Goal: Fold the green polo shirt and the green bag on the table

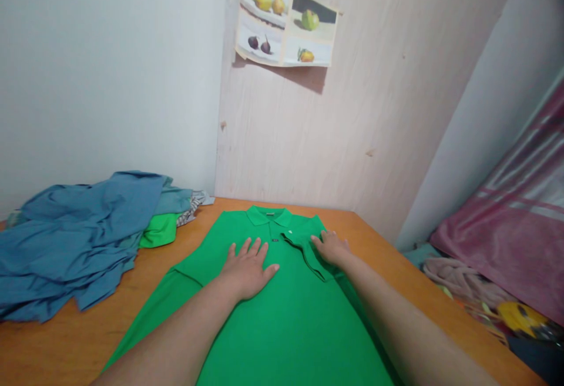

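Note:
A green polo shirt (286,321) lies front up on the table, its collar (269,215) at the far end and its body stretching toward me. The sleeve on the right (308,248) is folded inward over the chest, its cuff opening facing the placket. On the left side, the other sleeve (189,269) lies against the shirt's edge. My left hand (247,268) rests flat on the chest with fingers spread, gripping nothing. Over the folded sleeve and the shirt's right edge lies my right hand (331,248), open, its fingers apart and partly hidden behind one another.
A heap of blue clothes (88,233) sits on the orange-brown table (57,339) at the left, with a bright green garment (159,230) beneath it. A wall with a fruit picture (286,22) stands behind. Beyond the table's right edge are a pink curtain (506,227) and piled fabrics (462,280).

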The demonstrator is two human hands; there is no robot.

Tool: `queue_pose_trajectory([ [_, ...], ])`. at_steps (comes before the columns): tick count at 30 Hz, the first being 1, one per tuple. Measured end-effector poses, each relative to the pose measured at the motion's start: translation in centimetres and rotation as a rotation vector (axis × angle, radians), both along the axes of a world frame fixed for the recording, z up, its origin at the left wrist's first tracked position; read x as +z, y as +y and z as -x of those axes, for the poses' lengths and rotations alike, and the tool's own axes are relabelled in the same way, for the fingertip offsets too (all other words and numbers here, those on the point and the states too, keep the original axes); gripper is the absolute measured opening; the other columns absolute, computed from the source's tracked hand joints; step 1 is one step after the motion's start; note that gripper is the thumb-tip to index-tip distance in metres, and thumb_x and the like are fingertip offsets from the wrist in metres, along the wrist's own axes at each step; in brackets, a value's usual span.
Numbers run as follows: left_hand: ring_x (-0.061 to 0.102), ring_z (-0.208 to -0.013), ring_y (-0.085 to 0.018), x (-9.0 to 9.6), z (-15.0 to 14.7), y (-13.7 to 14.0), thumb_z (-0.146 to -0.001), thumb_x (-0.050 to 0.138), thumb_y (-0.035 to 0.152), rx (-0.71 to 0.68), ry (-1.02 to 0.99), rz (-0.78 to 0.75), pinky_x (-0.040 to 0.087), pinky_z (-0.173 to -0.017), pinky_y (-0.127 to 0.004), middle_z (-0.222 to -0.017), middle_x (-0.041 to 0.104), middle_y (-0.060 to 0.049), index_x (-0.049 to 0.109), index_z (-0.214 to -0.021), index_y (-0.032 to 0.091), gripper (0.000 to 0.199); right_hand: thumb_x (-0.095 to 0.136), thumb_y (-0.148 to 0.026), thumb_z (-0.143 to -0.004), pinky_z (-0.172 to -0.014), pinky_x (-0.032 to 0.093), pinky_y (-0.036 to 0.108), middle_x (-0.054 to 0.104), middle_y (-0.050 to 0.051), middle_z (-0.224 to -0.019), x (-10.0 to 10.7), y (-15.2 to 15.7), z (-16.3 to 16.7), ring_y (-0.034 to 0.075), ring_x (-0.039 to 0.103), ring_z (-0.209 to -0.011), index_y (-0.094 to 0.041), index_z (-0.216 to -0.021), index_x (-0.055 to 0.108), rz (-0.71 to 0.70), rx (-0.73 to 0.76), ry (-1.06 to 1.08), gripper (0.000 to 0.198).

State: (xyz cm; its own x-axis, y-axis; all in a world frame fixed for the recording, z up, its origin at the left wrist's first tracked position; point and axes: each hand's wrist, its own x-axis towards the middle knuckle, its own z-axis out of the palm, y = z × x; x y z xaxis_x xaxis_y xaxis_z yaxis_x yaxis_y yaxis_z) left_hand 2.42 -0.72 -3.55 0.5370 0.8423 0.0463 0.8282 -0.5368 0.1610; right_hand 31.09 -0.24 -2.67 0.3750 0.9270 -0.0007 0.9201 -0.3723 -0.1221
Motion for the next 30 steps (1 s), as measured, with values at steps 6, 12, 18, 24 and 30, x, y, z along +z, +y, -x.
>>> queue_pose_trajectory([
  [6, 0.008, -0.149, -0.035, 0.0, 0.0, -0.1, -0.089, 0.013, 0.078, 0.003, -0.004, -0.002, 0.007, -0.114, -0.067, -0.162, 0.013, -0.008, 0.028, -0.155, 0.023, 0.087, 0.021, -0.062, -0.096, -0.118, 0.014, 0.051, 0.016, 0.016, -0.162, -0.9, 1.7, 0.4, 0.031, 0.012, -0.149, -0.008, -0.154, 0.025, -0.04, 0.007, -0.016, 0.079],
  [12, 0.009, -0.149, -0.035, -0.1, 0.0, -0.1, -0.089, 0.013, 0.077, 0.005, -0.007, -0.003, 0.007, -0.114, -0.067, -0.162, 0.014, -0.008, 0.028, -0.155, 0.024, 0.086, 0.025, -0.063, -0.094, -0.114, 0.022, 0.056, 0.042, 0.019, -0.15, -1.2, 2.8, 0.1, 0.035, 0.033, -0.141, -0.012, -0.137, 0.052, -0.031, 0.003, -0.011, 0.071],
  [18, 0.008, -0.149, -0.034, 0.3, 0.0, -0.6, -0.091, 0.015, 0.075, 0.014, -0.003, 0.005, 0.007, -0.114, -0.066, -0.162, 0.015, -0.008, 0.028, -0.155, 0.024, 0.083, 0.02, -0.056, -0.098, -0.115, 0.019, 0.052, 0.026, 0.018, -0.159, -0.7, 5.3, -0.7, 0.031, 0.018, -0.147, -0.011, -0.149, 0.035, -0.065, -0.026, -0.019, 0.07],
  [24, 0.008, -0.149, -0.034, 0.4, 0.0, -0.8, -0.091, 0.015, 0.074, 0.015, -0.003, 0.011, 0.007, -0.115, -0.066, -0.162, 0.015, -0.008, 0.028, -0.155, 0.023, 0.082, 0.024, -0.06, -0.096, -0.113, 0.015, 0.062, 0.035, 0.019, -0.154, -1.6, 6.3, -0.7, 0.034, 0.025, -0.145, -0.011, -0.14, 0.048, -0.011, -0.004, -0.01, 0.07],
  [30, 0.008, -0.149, -0.034, 0.4, 0.0, -0.8, -0.091, 0.015, 0.074, 0.018, -0.015, 0.01, 0.007, -0.115, -0.065, -0.162, 0.015, -0.008, 0.028, -0.155, 0.023, 0.083, 0.021, -0.057, -0.097, -0.116, 0.014, 0.057, 0.024, 0.017, -0.16, -1.2, 8.4, -0.9, 0.031, 0.018, -0.148, -0.011, -0.149, 0.036, -0.017, 0.0, -0.019, 0.071],
])
